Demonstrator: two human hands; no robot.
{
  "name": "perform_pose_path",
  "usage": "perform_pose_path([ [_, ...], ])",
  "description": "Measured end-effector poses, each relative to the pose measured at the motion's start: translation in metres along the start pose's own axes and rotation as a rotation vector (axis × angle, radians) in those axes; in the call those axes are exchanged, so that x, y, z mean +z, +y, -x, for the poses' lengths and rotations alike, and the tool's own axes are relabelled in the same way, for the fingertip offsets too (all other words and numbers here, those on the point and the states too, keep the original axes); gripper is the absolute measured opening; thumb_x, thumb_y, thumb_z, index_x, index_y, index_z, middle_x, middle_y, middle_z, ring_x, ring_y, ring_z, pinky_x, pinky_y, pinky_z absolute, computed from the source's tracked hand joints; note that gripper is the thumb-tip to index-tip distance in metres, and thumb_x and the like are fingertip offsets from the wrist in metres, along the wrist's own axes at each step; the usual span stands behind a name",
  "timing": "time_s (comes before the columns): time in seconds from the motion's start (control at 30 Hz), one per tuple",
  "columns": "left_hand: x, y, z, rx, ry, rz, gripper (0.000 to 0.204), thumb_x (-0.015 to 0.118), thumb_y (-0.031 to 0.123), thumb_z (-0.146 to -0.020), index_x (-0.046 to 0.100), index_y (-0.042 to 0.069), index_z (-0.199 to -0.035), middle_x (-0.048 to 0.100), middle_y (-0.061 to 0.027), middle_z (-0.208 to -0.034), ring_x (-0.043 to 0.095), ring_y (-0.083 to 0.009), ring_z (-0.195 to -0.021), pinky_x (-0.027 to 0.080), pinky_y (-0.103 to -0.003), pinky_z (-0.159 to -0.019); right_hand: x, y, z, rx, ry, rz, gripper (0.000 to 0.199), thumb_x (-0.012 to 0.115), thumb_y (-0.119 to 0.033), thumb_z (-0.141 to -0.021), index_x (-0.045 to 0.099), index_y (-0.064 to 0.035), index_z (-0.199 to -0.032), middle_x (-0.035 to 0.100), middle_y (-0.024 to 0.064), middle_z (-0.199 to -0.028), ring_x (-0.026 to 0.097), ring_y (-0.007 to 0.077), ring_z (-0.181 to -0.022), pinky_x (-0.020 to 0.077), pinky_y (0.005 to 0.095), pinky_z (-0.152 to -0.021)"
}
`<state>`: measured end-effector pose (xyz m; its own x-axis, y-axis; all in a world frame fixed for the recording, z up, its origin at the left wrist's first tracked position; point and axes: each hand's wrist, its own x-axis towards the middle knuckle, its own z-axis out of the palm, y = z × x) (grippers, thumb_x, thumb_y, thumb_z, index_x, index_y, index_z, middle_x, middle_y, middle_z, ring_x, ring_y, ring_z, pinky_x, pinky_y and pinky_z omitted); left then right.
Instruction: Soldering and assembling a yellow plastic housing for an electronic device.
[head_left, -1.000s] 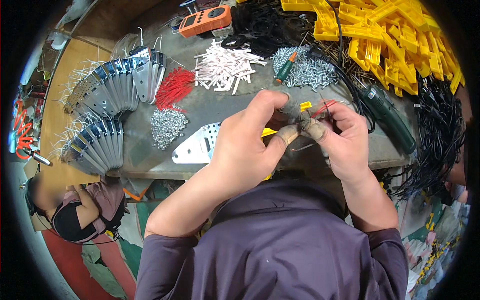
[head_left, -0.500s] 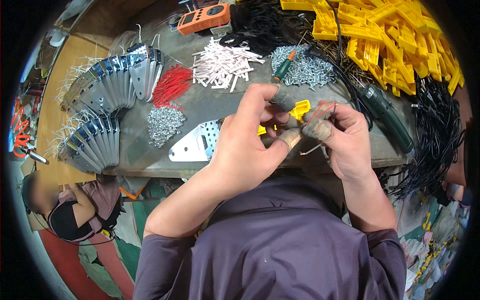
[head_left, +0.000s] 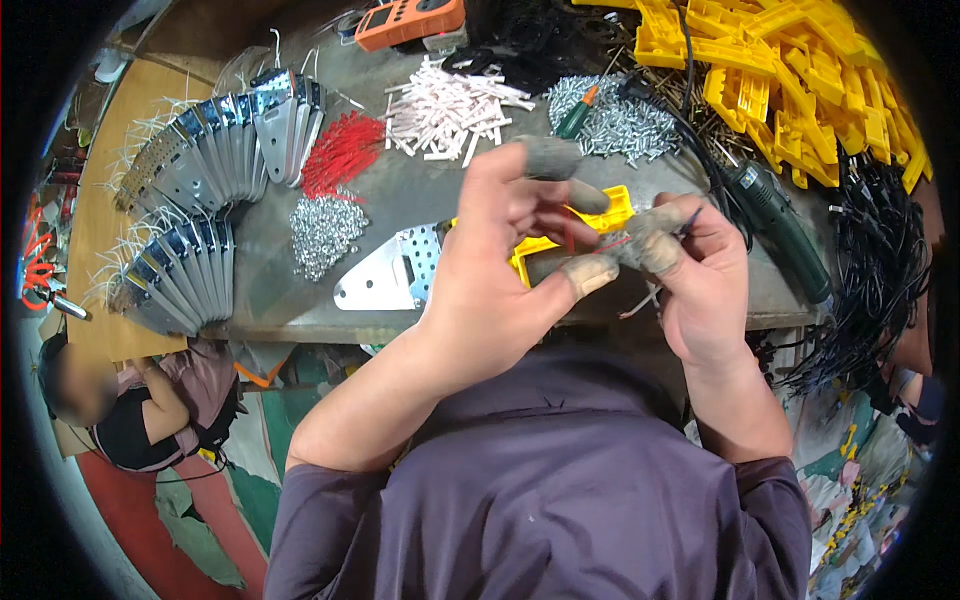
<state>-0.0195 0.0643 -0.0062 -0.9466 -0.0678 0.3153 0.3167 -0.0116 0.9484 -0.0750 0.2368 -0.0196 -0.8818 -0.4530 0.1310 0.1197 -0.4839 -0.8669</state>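
My left hand (head_left: 500,245) is raised over the table edge, its thumb and forefinger spread apart, with dark worn covers on the fingertips. A short red strand (head_left: 570,232) shows beside its curled middle fingers; whether they touch it is unclear. My right hand (head_left: 695,265) pinches thin wires (head_left: 640,302) between covered thumb and fingers; red, dark and pale ends stick out. Under both hands lies a yellow plastic housing (head_left: 612,208), partly hidden by the left hand. A perforated metal plate (head_left: 380,278) lies flat to the left of my left hand.
Piles of red sleeves (head_left: 343,155), white tubes (head_left: 450,110), small metal fasteners (head_left: 325,235) and screws (head_left: 625,120) cover the far side. A screwdriver (head_left: 576,115), dark green power tool (head_left: 775,225), orange meter (head_left: 410,22), yellow housings (head_left: 780,70) and black cables (head_left: 875,260) lie around. Another person (head_left: 150,410) sits at left.
My left thumb and fingers have parted from the right fingertips. The red wire loop at my right hand has dropped lower, and more of the yellow housing shows. The whole view has shifted slightly.
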Motion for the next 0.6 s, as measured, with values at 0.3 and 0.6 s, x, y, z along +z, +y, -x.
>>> perform_pose_path([
  [0.3,-0.058,0.016,0.005,0.239,0.053,-0.949,0.051,0.063,-0.007,-0.072,0.042,0.001,-0.118,0.059,-0.0129,-0.094,0.062,-0.0254,-0.082,0.050,-0.036,-0.080,-0.010,-0.012,0.009,0.129,-0.001,0.138,0.025,0.053,-0.017,-0.096,0.052,-0.0009,-0.114,0.047,-0.0041,-0.080,0.036,0.0004,-0.067,0.0293,0.0162,-0.057],
  [0.6,-0.062,0.003,0.008,0.221,-0.173,-1.094,0.056,0.066,-0.001,-0.064,0.045,-0.002,-0.117,0.057,-0.0192,-0.101,0.057,-0.0406,-0.097,0.042,-0.047,-0.099,0.009,-0.007,0.001,0.195,-0.142,0.366,0.018,0.056,-0.006,-0.090,0.052,-0.0004,-0.108,0.055,0.0007,-0.099,0.051,0.0076,-0.090,0.0419,0.0224,-0.082],
])
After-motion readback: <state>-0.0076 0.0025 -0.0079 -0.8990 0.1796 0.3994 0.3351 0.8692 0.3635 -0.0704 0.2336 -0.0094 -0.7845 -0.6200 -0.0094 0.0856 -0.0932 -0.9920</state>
